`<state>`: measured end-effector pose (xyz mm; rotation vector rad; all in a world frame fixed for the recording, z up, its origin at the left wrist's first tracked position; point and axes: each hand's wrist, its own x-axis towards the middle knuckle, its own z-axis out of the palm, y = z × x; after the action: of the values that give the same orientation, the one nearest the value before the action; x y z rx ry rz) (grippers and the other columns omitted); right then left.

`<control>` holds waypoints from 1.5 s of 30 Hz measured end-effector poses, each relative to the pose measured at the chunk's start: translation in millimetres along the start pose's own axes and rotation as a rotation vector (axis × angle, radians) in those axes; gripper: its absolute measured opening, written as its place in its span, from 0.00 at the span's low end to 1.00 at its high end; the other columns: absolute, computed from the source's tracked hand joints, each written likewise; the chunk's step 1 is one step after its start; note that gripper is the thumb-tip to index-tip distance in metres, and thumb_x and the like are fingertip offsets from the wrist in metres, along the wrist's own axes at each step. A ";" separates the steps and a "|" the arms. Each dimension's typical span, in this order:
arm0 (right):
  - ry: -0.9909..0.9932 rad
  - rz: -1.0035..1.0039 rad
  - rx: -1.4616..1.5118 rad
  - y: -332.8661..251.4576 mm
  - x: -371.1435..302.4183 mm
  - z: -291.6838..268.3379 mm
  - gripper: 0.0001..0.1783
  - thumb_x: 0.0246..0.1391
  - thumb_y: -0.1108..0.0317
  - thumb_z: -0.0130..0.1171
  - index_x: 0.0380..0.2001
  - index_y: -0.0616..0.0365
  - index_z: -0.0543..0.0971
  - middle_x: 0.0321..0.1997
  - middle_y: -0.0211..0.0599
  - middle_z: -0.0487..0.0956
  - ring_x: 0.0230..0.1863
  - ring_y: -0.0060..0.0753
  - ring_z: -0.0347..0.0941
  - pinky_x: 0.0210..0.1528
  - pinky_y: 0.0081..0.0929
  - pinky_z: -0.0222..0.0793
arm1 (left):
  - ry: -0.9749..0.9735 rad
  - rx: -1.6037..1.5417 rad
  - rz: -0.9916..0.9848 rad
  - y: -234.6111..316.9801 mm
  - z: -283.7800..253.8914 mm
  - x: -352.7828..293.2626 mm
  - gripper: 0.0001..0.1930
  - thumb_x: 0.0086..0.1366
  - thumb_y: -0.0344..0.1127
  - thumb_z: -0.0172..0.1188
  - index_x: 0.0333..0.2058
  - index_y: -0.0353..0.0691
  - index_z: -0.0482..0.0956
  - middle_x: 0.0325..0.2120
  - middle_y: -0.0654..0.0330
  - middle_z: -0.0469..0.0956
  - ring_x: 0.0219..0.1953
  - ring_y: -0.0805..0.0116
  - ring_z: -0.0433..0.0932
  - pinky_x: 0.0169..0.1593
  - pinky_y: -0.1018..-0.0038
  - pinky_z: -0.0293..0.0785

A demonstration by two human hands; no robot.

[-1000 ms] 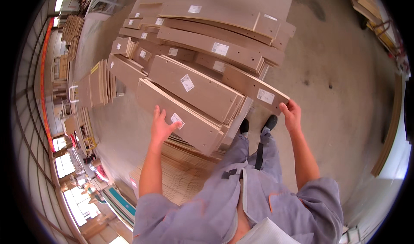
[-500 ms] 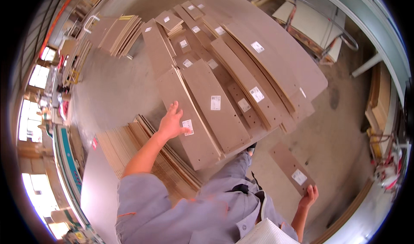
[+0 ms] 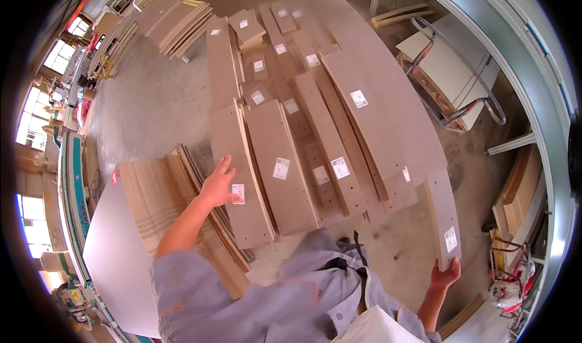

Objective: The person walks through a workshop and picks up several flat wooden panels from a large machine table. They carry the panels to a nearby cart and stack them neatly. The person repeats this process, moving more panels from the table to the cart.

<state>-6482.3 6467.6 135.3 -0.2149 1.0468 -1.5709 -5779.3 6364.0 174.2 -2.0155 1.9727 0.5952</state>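
Observation:
My right hand [image 3: 446, 274] grips the near end of a narrow brown board [image 3: 443, 212] with a white label, held out beside the right edge of the panel pile. My left hand [image 3: 218, 184] is spread open at the pile's near left, its fingertips over or resting on a long brown panel [image 3: 250, 225]; whether they press on it I cannot tell. The thumb lies by that panel's white label [image 3: 238, 191]. Right of it lies another labelled panel [image 3: 276, 137], then a narrower drilled strip [image 3: 324, 134] and a wide panel [image 3: 376, 82].
Cardboard sheets [image 3: 151, 197] stand stacked to my left, beside a pale surface [image 3: 115, 252]. Farther off are another board stack [image 3: 173, 21] and a teal-edged machine [image 3: 76, 179]. A cart with a metal handle [image 3: 461, 70] stands at the far right, near a metal frame [image 3: 521, 46].
The board in my right hand has swung more upright and moved right, its far end now near the pile's corner. The view has shifted; my left hand stays by the same label.

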 end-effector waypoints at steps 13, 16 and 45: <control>-0.369 0.183 -0.077 -108.1 138.3 -7.4 0.28 0.46 0.71 0.56 0.52 0.65 0.64 0.46 0.39 0.74 0.44 0.34 0.73 0.43 0.31 0.71 | 0.557 -0.346 -0.209 255.3 2.5 34.7 0.31 0.53 0.43 0.64 0.52 0.33 0.68 0.58 0.50 0.63 0.61 0.54 0.59 0.61 0.64 0.58; -0.416 0.197 -0.179 -152.4 173.0 -39.0 0.29 0.46 0.73 0.57 0.53 0.65 0.64 0.48 0.39 0.73 0.45 0.31 0.73 0.47 0.28 0.69 | 0.480 -0.549 -0.155 381.2 18.4 67.3 0.31 0.54 0.46 0.62 0.52 0.32 0.68 0.55 0.50 0.66 0.59 0.52 0.62 0.61 0.65 0.59; -0.609 0.477 -0.666 -300.3 595.1 50.3 0.22 0.46 0.79 0.57 0.47 0.62 0.69 0.44 0.34 0.75 0.45 0.29 0.72 0.51 0.26 0.64 | 0.736 -0.407 -1.080 531.9 36.3 249.0 0.38 0.45 0.49 0.66 0.54 0.34 0.67 0.54 0.49 0.63 0.58 0.51 0.56 0.61 0.61 0.55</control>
<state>-6842.3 5904.4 141.1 -0.7820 0.9942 -0.6186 -6313.2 6135.2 80.3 -3.3983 0.6494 -0.0491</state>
